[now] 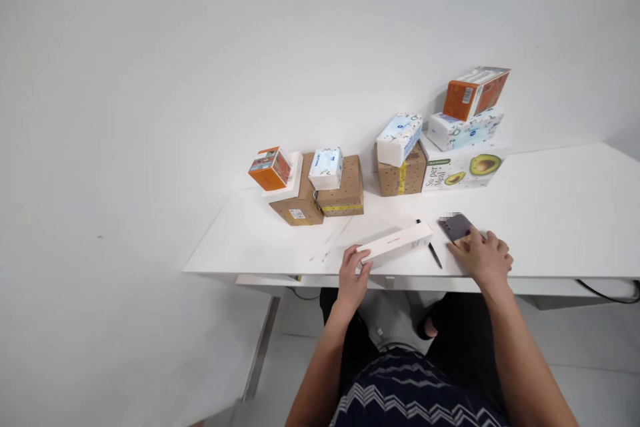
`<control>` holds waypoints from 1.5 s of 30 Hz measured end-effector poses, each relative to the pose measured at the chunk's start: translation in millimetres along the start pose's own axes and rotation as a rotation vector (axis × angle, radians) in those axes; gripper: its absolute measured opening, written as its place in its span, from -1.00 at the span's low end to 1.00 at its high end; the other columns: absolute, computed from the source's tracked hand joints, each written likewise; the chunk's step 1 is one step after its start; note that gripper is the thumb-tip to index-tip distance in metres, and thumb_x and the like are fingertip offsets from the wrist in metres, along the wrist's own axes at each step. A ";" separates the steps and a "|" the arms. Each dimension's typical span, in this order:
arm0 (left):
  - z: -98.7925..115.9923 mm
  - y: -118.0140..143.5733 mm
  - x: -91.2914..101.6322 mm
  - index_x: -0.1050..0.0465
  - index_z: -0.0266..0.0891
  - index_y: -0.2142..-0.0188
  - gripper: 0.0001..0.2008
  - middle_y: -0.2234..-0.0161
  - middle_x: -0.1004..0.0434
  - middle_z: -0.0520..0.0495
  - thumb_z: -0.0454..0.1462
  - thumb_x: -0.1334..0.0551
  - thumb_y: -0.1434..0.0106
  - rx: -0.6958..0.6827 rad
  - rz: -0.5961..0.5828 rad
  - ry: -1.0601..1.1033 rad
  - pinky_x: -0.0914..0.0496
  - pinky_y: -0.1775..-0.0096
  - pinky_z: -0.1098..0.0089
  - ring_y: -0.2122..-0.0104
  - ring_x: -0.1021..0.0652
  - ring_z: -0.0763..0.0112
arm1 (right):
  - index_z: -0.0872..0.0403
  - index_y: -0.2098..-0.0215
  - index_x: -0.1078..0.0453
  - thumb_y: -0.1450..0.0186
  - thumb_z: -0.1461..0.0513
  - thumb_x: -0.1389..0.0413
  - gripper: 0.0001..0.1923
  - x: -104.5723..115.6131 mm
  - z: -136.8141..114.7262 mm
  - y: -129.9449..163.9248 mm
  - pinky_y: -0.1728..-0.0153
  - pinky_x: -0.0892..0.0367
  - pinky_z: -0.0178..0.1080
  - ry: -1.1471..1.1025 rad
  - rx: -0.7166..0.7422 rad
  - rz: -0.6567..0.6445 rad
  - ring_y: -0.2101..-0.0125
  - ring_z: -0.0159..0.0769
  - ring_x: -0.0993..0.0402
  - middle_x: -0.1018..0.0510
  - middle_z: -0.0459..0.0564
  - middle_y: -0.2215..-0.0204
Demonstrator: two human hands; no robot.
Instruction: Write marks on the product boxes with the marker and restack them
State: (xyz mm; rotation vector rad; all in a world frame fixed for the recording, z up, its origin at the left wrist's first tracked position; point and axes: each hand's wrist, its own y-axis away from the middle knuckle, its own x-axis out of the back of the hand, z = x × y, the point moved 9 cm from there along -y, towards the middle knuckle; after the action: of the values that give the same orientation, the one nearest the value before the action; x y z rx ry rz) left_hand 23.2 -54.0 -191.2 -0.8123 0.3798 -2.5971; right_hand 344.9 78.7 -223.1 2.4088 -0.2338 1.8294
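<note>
A long, narrow white box [397,241] lies slanted near the front of the white table. My left hand [353,277] is closed round its left end, thumb at the near side and fingers at the far side. To the right, my right hand [484,257] has its thumb and fingers about the near part of a small dark-grey and tan notebook [456,225]. Its palm side and part of the notebook are hidden. Between the box and the notebook is a black pen [435,255], partly covered by the white box.
Cardboard boxes [345,197] stand along the wall, topped by tissue packs [326,169] and an orange box [271,169]. Further right, a white box with avocado pictures [463,170] carries another tissue pack [465,130] and orange carton [475,93]. The white table's [560,213] front edge lies before me.
</note>
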 end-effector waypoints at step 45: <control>10.4 -6.2 1.3 -0.48 -0.13 0.27 -0.84 0.05 -0.43 -0.13 -0.35 -0.17 -0.18 -0.010 0.043 0.129 -0.42 0.01 0.16 0.02 -0.47 0.22 | 0.10 0.09 -0.48 -0.25 -0.01 -0.01 -0.55 19.8 -185.9 180.6 0.23 -0.50 -0.05 -2.043 -0.284 -1.404 0.26 -0.06 -0.60 -0.66 0.13 0.26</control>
State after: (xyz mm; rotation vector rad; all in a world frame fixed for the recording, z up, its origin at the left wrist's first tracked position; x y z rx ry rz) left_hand 26.6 -50.5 -180.0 -0.6341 0.4422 -2.6173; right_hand 140.4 -66.7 -155.3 1.9417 0.7507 -1.1871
